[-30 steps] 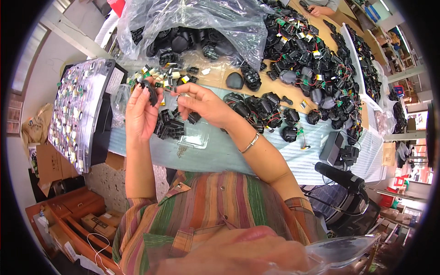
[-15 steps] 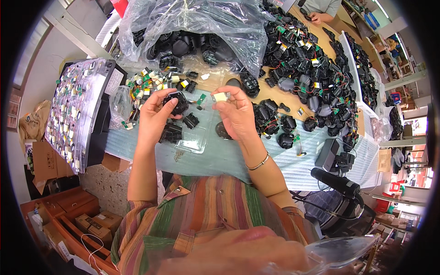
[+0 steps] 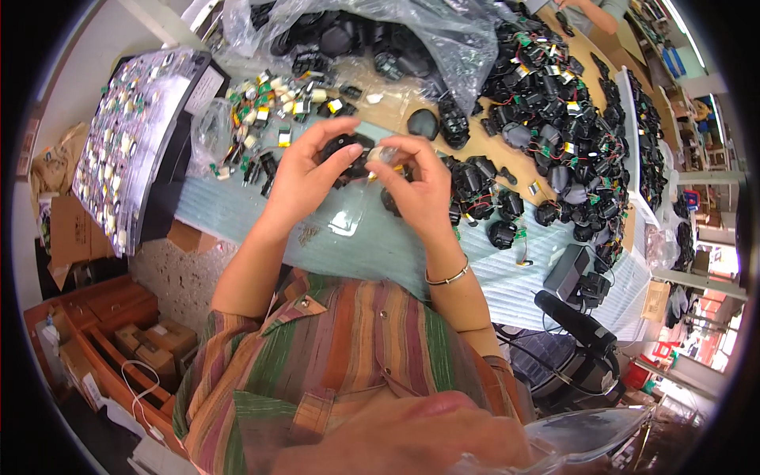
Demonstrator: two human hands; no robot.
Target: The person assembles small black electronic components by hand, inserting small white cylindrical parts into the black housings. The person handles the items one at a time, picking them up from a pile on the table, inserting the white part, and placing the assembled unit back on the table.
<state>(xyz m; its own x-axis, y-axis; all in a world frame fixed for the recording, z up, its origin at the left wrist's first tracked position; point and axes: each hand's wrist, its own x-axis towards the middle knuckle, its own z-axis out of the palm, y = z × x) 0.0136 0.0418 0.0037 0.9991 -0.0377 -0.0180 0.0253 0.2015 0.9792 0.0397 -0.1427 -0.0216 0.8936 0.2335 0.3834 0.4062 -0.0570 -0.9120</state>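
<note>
Over the bench, my left hand (image 3: 307, 176) is closed round a small black plastic housing (image 3: 340, 147), thumb on its near side. My right hand (image 3: 423, 180) pinches a small cream-coloured block (image 3: 381, 160) between thumb and fingers, right beside the housing. Whether the two parts touch is hidden by my fingers. Beyond my left hand lies a heap of cream blocks and green circuit boards (image 3: 273, 101). A pile of black housings with wires and boards (image 3: 546, 119) spreads to the right of my right hand.
Clear plastic sheeting (image 3: 467, 51) partly covers more black housings at the back. A tilted tray (image 3: 131, 142) of small parts stands left. Near the right edge sit a black box-shaped device (image 3: 567, 267) and a black cylinder (image 3: 576, 317). At the top right, another person's arm (image 3: 598, 14) shows.
My hands have come together, bringing the cream block beside the black housing. The whole view has shifted slightly, with the bench's far side now higher in the picture.
</note>
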